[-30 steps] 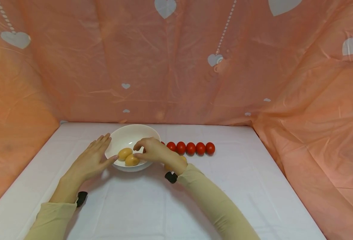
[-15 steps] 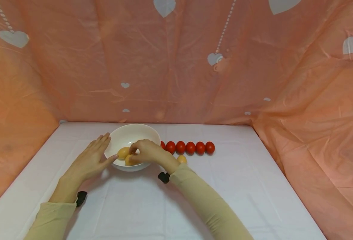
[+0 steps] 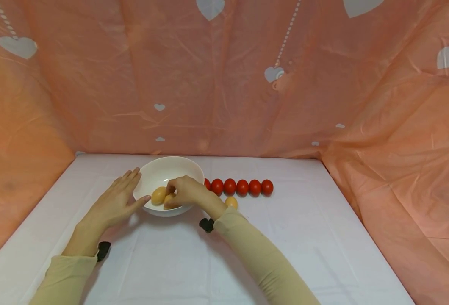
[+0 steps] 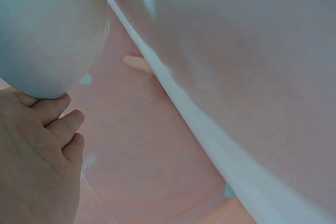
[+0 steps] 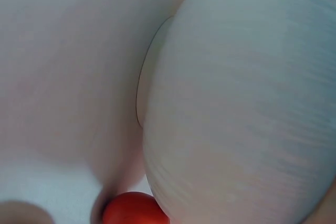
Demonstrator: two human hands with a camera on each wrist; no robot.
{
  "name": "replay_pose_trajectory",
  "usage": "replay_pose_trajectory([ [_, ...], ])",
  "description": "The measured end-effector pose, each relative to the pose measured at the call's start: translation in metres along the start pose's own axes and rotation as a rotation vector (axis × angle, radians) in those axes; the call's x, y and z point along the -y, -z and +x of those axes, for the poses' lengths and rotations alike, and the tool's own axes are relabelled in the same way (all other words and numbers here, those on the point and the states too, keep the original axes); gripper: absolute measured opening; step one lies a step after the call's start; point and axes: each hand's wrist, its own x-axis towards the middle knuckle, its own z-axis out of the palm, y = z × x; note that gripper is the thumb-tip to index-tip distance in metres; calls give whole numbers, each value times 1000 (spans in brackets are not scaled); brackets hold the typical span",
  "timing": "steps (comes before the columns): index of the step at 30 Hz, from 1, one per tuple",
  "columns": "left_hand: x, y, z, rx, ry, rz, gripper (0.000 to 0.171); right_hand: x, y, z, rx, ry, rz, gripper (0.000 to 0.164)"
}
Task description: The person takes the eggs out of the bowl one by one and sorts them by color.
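Note:
A white bowl stands at the back left of the table. My right hand reaches over its right rim and pinches a yellow oval fruit inside. Beside that fruit lies a second yellow oval fruit. My left hand rests against the bowl's left side, fingers extended and thumb at the front rim. In the left wrist view, the fingers of the left hand touch the bowl's outer wall. The right wrist view is mostly filled by the bowl; the right hand's fingertips are hidden there.
Right of the bowl, several red tomatoes lie in a row; one red tomato shows near the bowl in the right wrist view. Another yellow fruit lies in front of the row, partly behind the right wrist. Orange cloth surrounds the white-covered table.
My right hand has shifted slightly left in the bowl, and its spread fingers have closed on a yellow fruit. A red patch seen under that hand earlier is now hidden. The left hand stays put.

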Motion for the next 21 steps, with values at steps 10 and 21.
replay_pose_trajectory([
  [10, -1, 0, 1, -8, -1, -6, 89, 1, 2, -1, -31, -3, -35, 29],
  [21, -1, 0, 1, 3, 1, -12, 90, -1, 0, -4, -110, 26, -36, 35],
])
